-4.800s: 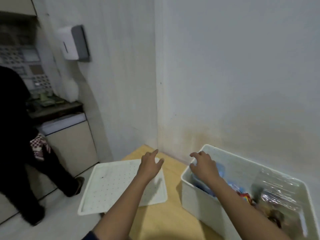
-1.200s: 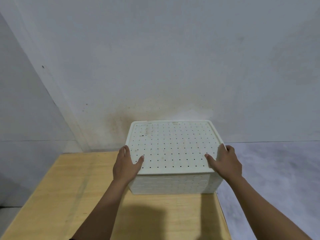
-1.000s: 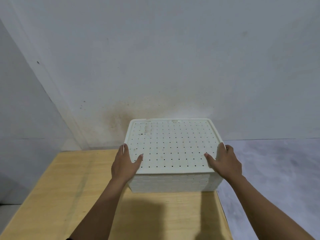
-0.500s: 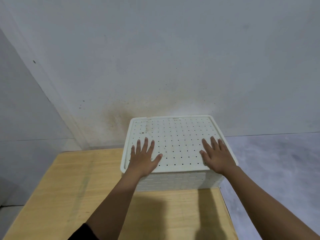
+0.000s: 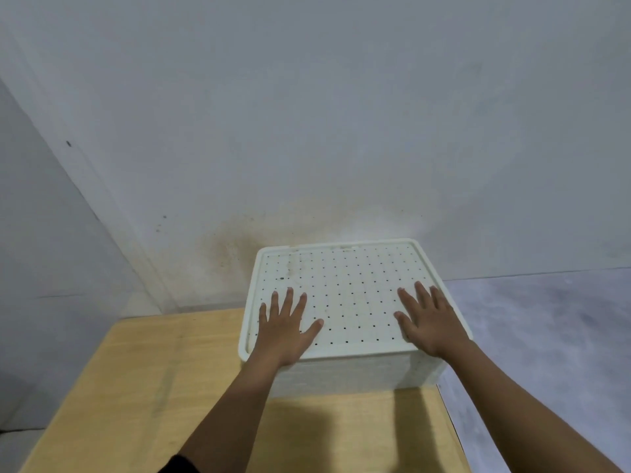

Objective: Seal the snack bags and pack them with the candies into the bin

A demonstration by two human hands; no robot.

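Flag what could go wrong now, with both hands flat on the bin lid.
1. The bin sits at the right edge of the table, so a sideways push could slide it off.
2. The left hand and right hand both press the near half of the lid, so its far edge might not seat.

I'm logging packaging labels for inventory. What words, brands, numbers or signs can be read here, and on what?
None: no text is readable in this view.
The perforated white lid shows only rows of holes and a few smudges.
The bin has a woven-pattern side and no label.
The wooden table and the wall bear no writing.
The bin's contents are hidden under the lid.
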